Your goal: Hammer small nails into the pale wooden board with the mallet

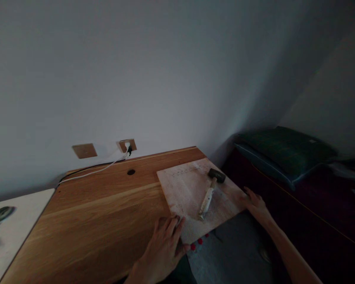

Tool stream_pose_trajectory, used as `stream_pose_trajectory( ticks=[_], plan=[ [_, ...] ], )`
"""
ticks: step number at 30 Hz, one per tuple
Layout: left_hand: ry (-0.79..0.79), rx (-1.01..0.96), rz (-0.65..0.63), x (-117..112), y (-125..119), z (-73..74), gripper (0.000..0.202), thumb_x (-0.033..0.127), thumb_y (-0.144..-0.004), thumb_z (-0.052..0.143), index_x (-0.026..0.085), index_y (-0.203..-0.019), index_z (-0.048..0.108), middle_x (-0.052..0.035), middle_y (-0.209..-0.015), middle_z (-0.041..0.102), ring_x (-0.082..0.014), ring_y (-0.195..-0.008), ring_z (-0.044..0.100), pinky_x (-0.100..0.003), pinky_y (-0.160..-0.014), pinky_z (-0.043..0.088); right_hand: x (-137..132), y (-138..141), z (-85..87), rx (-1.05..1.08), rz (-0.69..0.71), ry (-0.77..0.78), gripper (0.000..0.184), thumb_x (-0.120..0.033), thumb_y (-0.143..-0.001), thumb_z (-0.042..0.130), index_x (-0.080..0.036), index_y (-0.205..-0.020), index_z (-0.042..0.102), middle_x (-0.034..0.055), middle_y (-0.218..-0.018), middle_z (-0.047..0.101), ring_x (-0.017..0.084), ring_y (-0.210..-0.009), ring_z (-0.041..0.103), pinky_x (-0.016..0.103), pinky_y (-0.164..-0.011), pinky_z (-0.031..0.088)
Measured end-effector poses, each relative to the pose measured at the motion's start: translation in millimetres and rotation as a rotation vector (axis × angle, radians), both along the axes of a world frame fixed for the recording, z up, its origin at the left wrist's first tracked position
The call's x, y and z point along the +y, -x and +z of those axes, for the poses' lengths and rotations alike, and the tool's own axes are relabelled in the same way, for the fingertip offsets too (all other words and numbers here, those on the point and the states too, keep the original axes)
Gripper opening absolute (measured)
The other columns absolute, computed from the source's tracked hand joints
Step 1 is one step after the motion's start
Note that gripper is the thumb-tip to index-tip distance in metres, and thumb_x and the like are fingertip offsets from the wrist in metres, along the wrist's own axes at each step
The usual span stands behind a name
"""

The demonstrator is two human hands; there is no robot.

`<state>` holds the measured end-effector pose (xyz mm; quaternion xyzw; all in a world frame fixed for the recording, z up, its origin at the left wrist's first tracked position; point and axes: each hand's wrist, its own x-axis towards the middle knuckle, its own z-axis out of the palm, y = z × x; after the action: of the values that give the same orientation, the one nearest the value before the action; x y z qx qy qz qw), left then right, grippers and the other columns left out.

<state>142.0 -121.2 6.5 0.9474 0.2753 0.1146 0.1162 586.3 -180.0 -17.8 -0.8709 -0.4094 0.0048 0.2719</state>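
A flat, pale wooden board (183, 189) lies on the right part of the wooden desktop, its near edge jutting over the front. On it rests a hammer (207, 197) with a dark head and a worn, whitish handle. My left hand (164, 249) is at the board's near left corner, with fingers along the left edge and the thumb by the front edge. At the right edge, my right hand (256, 206) grips the board near its front corner. Small red round objects (200, 241) show just below the board's front edge; their kind cannot be made out.
The wooden desktop (106, 213) has a cable hole and stands against a wall. White and black cables (94, 170) run to a wall socket (127, 145). A white surface (20, 225) adjoins on the left. Right of the desk, a dark green pillow (286, 150) lies on dark red bedding (316, 201).
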Motion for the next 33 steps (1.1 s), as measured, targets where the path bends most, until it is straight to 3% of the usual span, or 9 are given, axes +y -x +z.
stream_pose_trajectory(
  ticks=[6,9,11,15,20,23,26,30,33],
  plan=[
    [-0.123,-0.019,0.057,-5,69,-4.5,0.074,0.05,-0.1,0.047,0.036,-0.161,0.006,-0.007,-0.149,0.054,-0.0285,-0.131,0.055,-0.048,-0.105,0.05,-16,73,-1.5,0.109,0.115,-0.079,0.074,-0.068,-0.083,0.047,-0.02,-0.139,0.055,0.0156,-0.133,0.06,0.037,-0.129,0.054,0.053,-0.111,0.041],
    [-0.163,-0.016,0.102,-10,114,-1.4,0.079,0.047,-0.099,0.051,0.037,-0.161,0.002,-0.0058,-0.145,0.058,-0.0278,-0.126,0.06,-0.042,-0.101,0.053,-25,110,1.7,0.192,0.215,-0.117,0.071,-0.067,-0.084,0.051,-0.023,-0.14,0.052,0.0149,-0.138,0.057,0.036,-0.13,0.054,0.052,-0.11,0.044],
    [-0.177,-0.012,0.164,-14,143,-0.7,0.078,0.046,-0.098,0.053,0.039,-0.161,0.008,-0.0051,-0.144,0.06,-0.0286,-0.125,0.061,-0.042,-0.098,0.055,-30,127,2.4,0.297,0.27,-0.142,0.069,-0.064,-0.087,0.052,-0.025,-0.143,0.048,0.014,-0.142,0.056,0.032,-0.127,0.058,0.047,-0.104,0.05],
    [-0.08,-0.057,0.341,-12,181,-5.5,0.056,0.047,-0.097,0.053,0.039,-0.15,0.041,-0.0044,-0.128,0.07,-0.0273,-0.111,0.069,-0.042,-0.092,0.059,-24,140,-3.8,0.347,0.354,-0.196,0.066,-0.06,-0.085,0.058,-0.023,-0.14,0.051,0.0143,-0.134,0.063,0.032,-0.123,0.062,0.046,-0.104,0.052],
    [0.004,-0.157,0.544,32,178,-9.5,0.038,0.046,-0.097,0.047,0.029,-0.128,0.061,-0.0064,-0.117,0.071,-0.0269,-0.11,0.068,-0.045,-0.096,0.057,4,149,-6.6,0.353,0.481,-0.198,0.048,-0.054,-0.088,0.056,-0.024,-0.124,0.063,0.013,-0.122,0.071,0.031,-0.113,0.068,0.047,-0.099,0.055],
    [-0.049,-0.203,0.6,74,162,-8.1,0.038,0.045,-0.096,0.045,0.024,-0.123,0.062,-0.0088,-0.124,0.066,-0.0279,-0.117,0.064,-0.048,-0.104,0.051,16,156,1.1,0.359,0.542,-0.172,0.043,-0.052,-0.09,0.054,-0.026,-0.123,0.064,0.0105,-0.117,0.073,0.03,-0.11,0.069,0.046,-0.098,0.055],
    [-0.087,-0.217,0.639,109,150,-6.8,0.045,0.046,-0.096,0.044,0.021,-0.132,0.054,-0.0121,-0.137,0.058,-0.0285,-0.125,0.06,-0.048,-0.109,0.047,22,160,7.2,0.376,0.552,-0.183,0.041,-0.049,-0.09,0.052,-0.024,-0.12,0.066,0.0094,-0.113,0.075,0.029,-0.106,0.07,0.045,-0.096,0.055],
    [-0.091,-0.14,0.617,132,144,-11.8,0.053,0.05,-0.096,0.042,0.016,-0.136,0.05,-0.0163,-0.148,0.049,-0.0314,-0.14,0.046,-0.049,-0.115,0.04,24,160,5.2,0.378,0.496,-0.231,0.038,-0.046,-0.087,0.054,-0.023,-0.115,0.068,0.0086,-0.109,0.076,0.028,-0.106,0.07,0.044,-0.096,0.054],
    [-0.101,-0.121,0.598,139,147,-21.9,0.052,0.051,-0.095,0.043,0.019,-0.135,0.052,-0.0134,-0.148,0.05,-0.0314,-0.142,0.044,-0.05,-0.118,0.037,20,162,1.5,0.366,0.461,-0.257,0.039,-0.047,-0.086,0.056,-0.022,-0.114,0.069,0.0091,-0.109,0.076,0.028,-0.105,0.07,0.044,-0.095,0.055]
  ],
)
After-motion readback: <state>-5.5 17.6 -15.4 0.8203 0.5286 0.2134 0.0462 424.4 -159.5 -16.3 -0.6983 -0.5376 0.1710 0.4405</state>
